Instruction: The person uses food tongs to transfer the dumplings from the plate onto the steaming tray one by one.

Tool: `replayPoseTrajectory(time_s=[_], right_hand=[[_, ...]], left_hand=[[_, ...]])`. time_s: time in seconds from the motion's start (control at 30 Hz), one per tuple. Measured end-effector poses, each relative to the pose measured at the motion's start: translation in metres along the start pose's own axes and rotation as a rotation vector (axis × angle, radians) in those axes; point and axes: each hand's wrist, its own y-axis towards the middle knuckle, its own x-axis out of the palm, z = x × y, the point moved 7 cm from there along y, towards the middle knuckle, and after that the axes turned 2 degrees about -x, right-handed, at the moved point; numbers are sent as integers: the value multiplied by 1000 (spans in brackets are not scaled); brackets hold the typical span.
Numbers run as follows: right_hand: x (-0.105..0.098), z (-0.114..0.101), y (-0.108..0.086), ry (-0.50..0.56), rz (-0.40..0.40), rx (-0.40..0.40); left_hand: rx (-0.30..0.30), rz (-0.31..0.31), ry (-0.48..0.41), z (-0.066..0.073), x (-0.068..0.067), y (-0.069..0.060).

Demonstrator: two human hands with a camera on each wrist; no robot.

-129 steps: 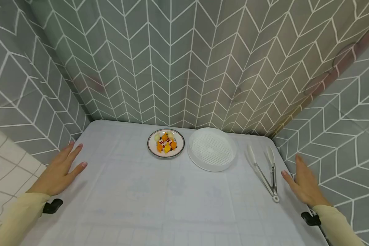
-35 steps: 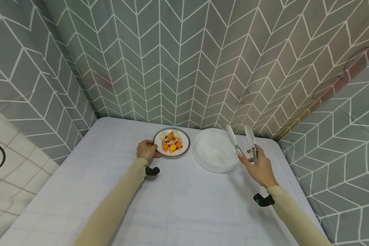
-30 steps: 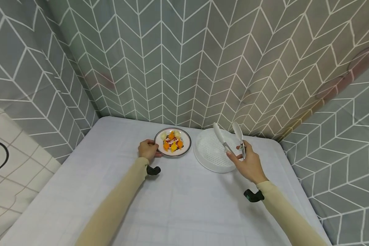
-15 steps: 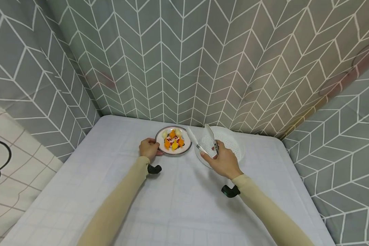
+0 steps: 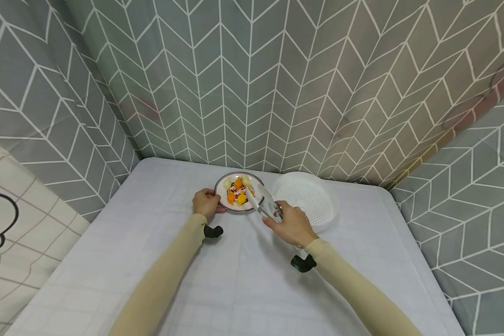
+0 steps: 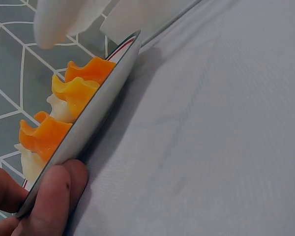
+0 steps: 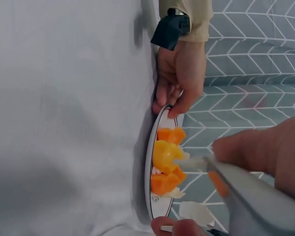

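My left hand [image 5: 206, 204] pinches the left rim of a small dark-rimmed plate [image 5: 220, 190], thumb above and fingers beneath. Several toy-like wonton dumplings lie on it: orange [image 6: 44, 135], yellow [image 7: 164, 153] and whitish ones [image 5: 227, 184]. In my right hand [image 5: 293, 226] I hold metal tongs [image 5: 263, 205] with white tips, their arms partly spread. The tips hang over the plate's right side, by the dumplings. Close up in the right wrist view, a tong arm [image 7: 250, 194] is blurred and one tip overlaps the yellow dumpling; contact cannot be told.
A round white perforated steamer tray [image 5: 317, 200] stands right of the plate, partly behind my right hand. The table has a white cloth [image 5: 235, 280]. Grey patterned curtains [image 5: 235, 93] rise behind the table and at its sides.
My right hand picked up the tongs from the table's right and carried them left, past the tray to the plate. My left hand came from the left side and took the plate's rim.
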Motion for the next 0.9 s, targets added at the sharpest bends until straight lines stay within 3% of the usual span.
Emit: replayPoseTrajectory(time_s=[0.17, 0.6, 0.9], right_hand=[[3, -3, 6, -13, -20, -13], [19, -4, 17, -25, -121, 27], [24, -9, 24, -73, -121, 28]], left_hand=[[25, 10, 18, 2, 0, 0], [22, 5, 39, 2, 3, -3], [35, 17, 29, 3, 2, -6]])
